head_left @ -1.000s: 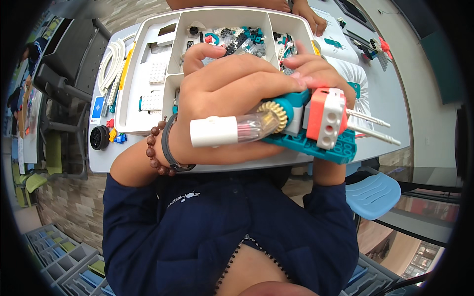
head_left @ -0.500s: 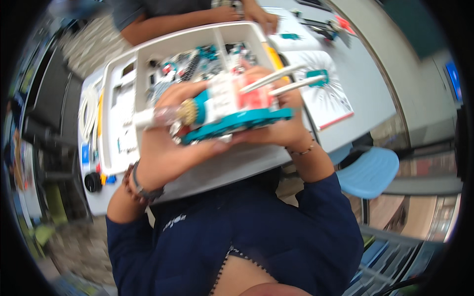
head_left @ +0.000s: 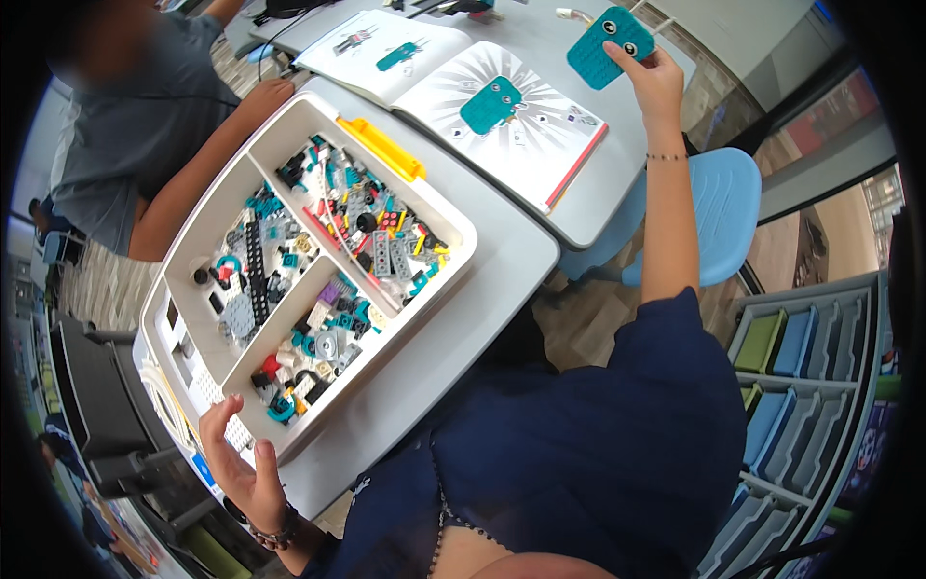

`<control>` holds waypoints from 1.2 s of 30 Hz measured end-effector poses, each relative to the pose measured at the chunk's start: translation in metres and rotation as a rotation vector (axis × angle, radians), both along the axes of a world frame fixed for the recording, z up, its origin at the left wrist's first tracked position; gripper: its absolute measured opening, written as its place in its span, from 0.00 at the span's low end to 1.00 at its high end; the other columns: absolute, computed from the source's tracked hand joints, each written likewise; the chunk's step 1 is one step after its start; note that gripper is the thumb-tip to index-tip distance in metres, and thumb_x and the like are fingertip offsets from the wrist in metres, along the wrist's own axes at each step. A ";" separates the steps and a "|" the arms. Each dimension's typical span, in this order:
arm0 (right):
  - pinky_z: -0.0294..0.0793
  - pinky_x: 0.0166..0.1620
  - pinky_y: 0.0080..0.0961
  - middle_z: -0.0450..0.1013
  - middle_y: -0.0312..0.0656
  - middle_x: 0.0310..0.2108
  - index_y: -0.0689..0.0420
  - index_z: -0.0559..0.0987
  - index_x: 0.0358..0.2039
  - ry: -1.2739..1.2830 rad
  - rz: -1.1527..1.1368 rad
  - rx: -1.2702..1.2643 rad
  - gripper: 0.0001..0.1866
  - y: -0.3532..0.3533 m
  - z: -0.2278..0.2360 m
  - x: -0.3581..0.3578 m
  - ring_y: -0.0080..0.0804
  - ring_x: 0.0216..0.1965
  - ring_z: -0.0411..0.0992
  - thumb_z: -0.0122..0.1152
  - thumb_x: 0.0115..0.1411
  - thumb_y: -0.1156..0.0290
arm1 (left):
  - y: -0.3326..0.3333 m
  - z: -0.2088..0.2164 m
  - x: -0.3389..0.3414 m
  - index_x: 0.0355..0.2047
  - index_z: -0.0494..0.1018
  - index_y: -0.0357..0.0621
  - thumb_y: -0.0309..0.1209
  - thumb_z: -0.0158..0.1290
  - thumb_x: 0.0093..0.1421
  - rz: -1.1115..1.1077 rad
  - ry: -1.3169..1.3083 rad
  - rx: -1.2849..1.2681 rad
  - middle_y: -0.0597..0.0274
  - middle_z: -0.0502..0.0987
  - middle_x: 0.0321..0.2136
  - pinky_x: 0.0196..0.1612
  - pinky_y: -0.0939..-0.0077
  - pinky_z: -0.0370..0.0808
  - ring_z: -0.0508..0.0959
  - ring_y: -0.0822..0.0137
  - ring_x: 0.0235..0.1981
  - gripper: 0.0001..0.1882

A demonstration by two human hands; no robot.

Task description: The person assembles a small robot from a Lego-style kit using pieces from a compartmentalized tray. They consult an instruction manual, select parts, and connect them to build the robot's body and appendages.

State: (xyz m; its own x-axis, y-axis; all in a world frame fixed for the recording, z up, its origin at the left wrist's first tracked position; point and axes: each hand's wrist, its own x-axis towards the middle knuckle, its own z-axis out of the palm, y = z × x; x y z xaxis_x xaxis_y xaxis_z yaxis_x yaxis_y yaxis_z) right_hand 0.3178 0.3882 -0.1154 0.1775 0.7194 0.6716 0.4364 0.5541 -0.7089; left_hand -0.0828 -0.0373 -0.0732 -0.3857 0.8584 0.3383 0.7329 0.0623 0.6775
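My right hand (head_left: 653,85) is raised at the upper right, closed on a teal brick-built model (head_left: 600,53). The model's flat face has two round eyes, and a thin light rod juts from its far side. My thumb lies across the front near the eyes. At the lower left, my left hand (head_left: 243,470) is empty, its thumb and fingers apart, beside the near corner of the white sorting tray (head_left: 434,314). Loose bricks (head_left: 333,338) in teal, grey, white, black and red fill the tray's compartments. An open booklet (head_left: 526,159) pictures a similar teal model.
A yellow piece (head_left: 382,148) sits along the tray's far rim. White cable (head_left: 166,400) lies at the table's left end. Across the table, a person in grey (head_left: 154,125) rests an arm beside the tray. A blue chair (head_left: 699,217) stands right; storage drawers (head_left: 801,376) are behind it.
The model was between both hands over the tray. Now my right hand alone holds it up to the far right, and my left hand has let go and dropped to the lower left. The view has turned.
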 end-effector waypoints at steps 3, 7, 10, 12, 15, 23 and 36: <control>0.68 0.27 0.16 0.75 0.35 0.20 0.60 0.79 0.23 -0.165 -0.234 -0.121 0.21 0.021 -0.014 0.025 0.19 0.22 0.71 0.71 0.39 0.53 | 0.009 0.003 -0.002 0.44 0.66 0.33 0.36 0.50 0.51 -0.038 0.076 -0.066 0.51 0.68 0.41 0.53 0.65 0.57 0.66 0.58 0.46 0.23; 0.68 0.27 0.18 0.74 0.36 0.20 0.60 0.79 0.23 -0.198 -0.316 -0.167 0.23 0.038 -0.034 0.040 0.21 0.21 0.70 0.70 0.38 0.51 | 0.025 0.015 -0.003 0.43 0.67 0.35 0.32 0.51 0.50 -0.095 0.159 -0.148 0.50 0.69 0.40 0.52 0.65 0.59 0.67 0.56 0.44 0.21; 0.68 0.27 0.18 0.74 0.36 0.20 0.61 0.79 0.23 -0.124 -0.312 -0.162 0.23 0.043 -0.047 0.039 0.21 0.21 0.69 0.71 0.38 0.52 | 0.035 0.028 -0.007 0.44 0.67 0.35 0.29 0.50 0.50 -0.067 0.238 -0.197 0.50 0.69 0.39 0.52 0.67 0.59 0.67 0.56 0.44 0.20; 0.68 0.27 0.19 0.73 0.36 0.20 0.62 0.79 0.24 -0.033 -0.278 -0.136 0.23 0.054 -0.060 0.040 0.20 0.22 0.68 0.71 0.38 0.52 | 0.034 0.030 -0.020 0.44 0.67 0.34 0.28 0.50 0.49 -0.029 0.268 -0.187 0.50 0.69 0.40 0.52 0.67 0.59 0.67 0.56 0.45 0.20; 0.68 0.33 0.20 0.74 0.37 0.25 0.61 0.79 0.30 0.038 -0.091 -0.281 0.19 0.037 -0.037 0.023 0.21 0.27 0.69 0.69 0.44 0.59 | 0.015 0.029 -0.052 0.43 0.67 0.34 0.24 0.50 0.49 0.106 0.282 -0.148 0.52 0.70 0.43 0.54 0.67 0.58 0.68 0.58 0.47 0.19; 0.67 0.44 0.25 0.74 0.43 0.37 0.64 0.76 0.40 -0.388 -0.077 -0.492 0.31 0.077 -0.044 0.089 0.30 0.37 0.70 0.64 0.46 0.48 | -0.099 0.011 -0.167 0.41 0.71 0.38 0.33 0.51 0.54 0.698 0.314 -0.091 0.56 0.75 0.36 0.44 0.75 0.68 0.73 0.66 0.39 0.16; 0.66 0.44 0.28 0.70 0.48 0.41 0.70 0.70 0.45 -0.512 -0.280 -0.465 0.41 0.043 -0.037 0.064 0.36 0.37 0.69 0.63 0.44 0.44 | -0.177 -0.045 -0.191 0.36 0.72 0.40 0.41 0.57 0.48 0.830 0.316 -0.748 0.56 0.73 0.32 0.38 0.72 0.70 0.74 0.62 0.34 0.19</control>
